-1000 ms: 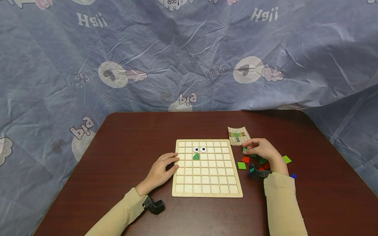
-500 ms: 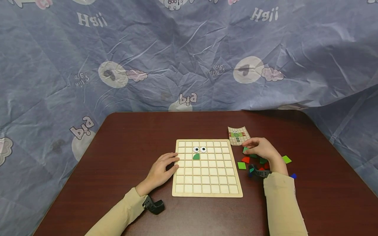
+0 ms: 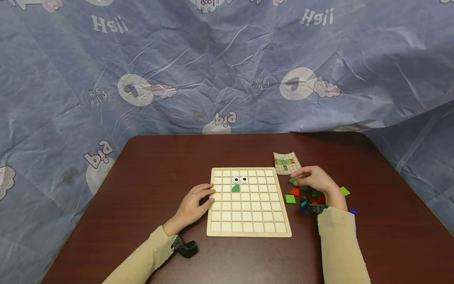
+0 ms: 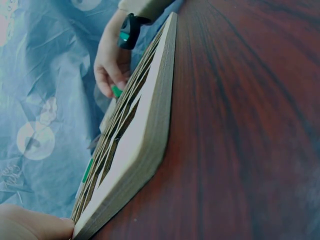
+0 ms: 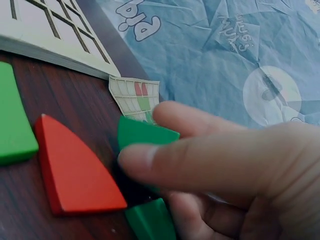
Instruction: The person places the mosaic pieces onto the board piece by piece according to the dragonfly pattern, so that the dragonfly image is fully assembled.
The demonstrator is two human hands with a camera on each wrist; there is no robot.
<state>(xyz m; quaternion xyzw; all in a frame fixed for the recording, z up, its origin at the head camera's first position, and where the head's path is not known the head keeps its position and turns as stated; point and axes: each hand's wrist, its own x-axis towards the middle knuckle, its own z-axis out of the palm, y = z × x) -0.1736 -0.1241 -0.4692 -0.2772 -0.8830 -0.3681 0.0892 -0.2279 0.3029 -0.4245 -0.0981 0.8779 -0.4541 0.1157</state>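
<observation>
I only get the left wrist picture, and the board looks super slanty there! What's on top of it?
Observer: In the head view, two round eye pieces sit side by side on the board.

Operator: Cool! And that far hand with the green thing, is anything red near it?

Observer: Yes. The right wrist view shows a red piece lying on the table, near the green piece that the right hand pinches.
</observation>
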